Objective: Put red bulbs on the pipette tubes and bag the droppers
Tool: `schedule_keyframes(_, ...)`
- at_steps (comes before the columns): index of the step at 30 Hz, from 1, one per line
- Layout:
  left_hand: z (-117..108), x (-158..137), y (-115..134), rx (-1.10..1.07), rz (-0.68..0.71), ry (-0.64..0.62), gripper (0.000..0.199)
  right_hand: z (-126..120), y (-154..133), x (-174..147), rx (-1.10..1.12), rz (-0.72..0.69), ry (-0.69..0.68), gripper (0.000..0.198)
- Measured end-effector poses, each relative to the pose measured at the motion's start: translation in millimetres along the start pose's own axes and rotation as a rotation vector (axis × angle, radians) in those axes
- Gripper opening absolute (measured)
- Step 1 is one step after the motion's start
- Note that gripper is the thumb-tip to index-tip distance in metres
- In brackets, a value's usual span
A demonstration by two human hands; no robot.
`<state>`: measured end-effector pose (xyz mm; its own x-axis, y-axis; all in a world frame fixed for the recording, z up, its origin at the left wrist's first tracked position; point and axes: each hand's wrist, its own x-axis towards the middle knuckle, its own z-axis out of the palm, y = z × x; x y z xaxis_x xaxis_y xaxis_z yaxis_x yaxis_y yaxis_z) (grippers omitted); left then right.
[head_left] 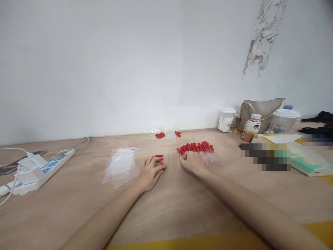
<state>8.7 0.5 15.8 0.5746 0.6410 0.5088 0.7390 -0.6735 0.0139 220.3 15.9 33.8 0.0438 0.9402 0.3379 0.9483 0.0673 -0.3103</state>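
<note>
Brown desk (166, 211) spreads across the foreground, a yellow band (182, 243) running along its near border, and two bare forearms come in over it, well apart, with brown surface between them.

On to the hands! The left hand (150, 174) is down, fingers loosely parted over a few loose red caps (159, 156); whether it pinches one, you cannot tell. Just right of those caps, thin clear tubes (167, 159) lie roughly parallel, in the gap between the hands. Across that gap, the right hand (193, 161) is drawn in narrow at the left end of a row of red-capped tubes (204, 147), its grip hidden from view. That row fans out rightward, red ends toward the wall.

Out left, clear plastic bags (121, 165) overlap, with a strip of brown surface before the white power strip (47, 172) near the left side. Over right, a tissue pack (309, 163) crowds that flank.

Deeper now: a small red pile (159, 135) sits on clear plastic close to the far edge. To its right stand a lidded white cup (225, 123), a bottle (251, 128) and a grey bag (265, 109), hard by the pale wall (117, 69), its paint peeling upper right.
</note>
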Motion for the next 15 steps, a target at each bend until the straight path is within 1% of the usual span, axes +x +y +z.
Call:
schedule_keyframes(3,-1.2,0.3,0.5,-0.042,-0.013,-0.003,0.019,9.0,-13.7,11.3,-0.042,0.031,-0.049,0.034)
schedule_keyframes(7,-1.7,-0.3,0.9,-0.08,-0.043,0.008,0.012,17.4,-24.6,15.8,-0.08,0.043,-0.04,0.041)
schedule_keyframes(11,-1.1,-1.2,1.1,-0.115,-0.049,0.026,0.007,17.6,-24.4,14.8,-0.122,0.021,-0.048,0.043)
schedule_keyframes(15,-0.5,-2.2,0.9,-0.167,-0.058,0.042,0.007,13.9,-19.4,17.8,-0.168,0.026,-0.029,0.036)
